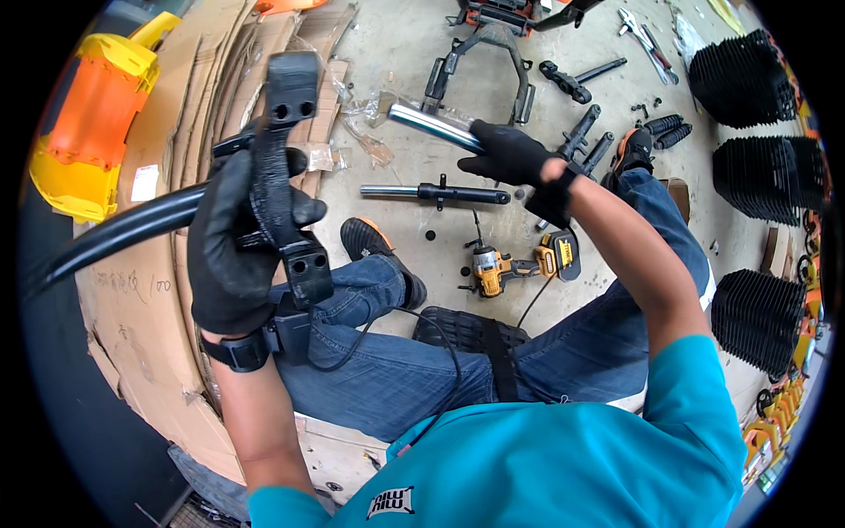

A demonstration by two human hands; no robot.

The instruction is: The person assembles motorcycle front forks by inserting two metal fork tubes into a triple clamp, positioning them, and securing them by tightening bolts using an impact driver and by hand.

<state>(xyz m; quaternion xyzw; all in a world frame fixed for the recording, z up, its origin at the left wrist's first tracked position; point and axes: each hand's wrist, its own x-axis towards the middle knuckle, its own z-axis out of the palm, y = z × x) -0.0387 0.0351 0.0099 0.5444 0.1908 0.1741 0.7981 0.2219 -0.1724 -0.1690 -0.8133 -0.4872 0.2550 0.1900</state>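
Observation:
My left hand, in a black glove, is wrapped round a black fork yoke with paired bolt holes at both ends. A long black stem runs from it toward the left edge. My right hand, also gloved, is closed round a fork tube whose shiny silver end points up and left; its other end is hidden by the hand and wrist. Below it on the floor lies another fork leg, part silver, part black. A yellow and black cordless driver rests between my feet.
Flattened cardboard lies at left, with an orange and yellow plastic part on it. Beyond are a black frame, another yoke with stem, more fork parts, pliers and springs. Black ribbed stacks stand at right.

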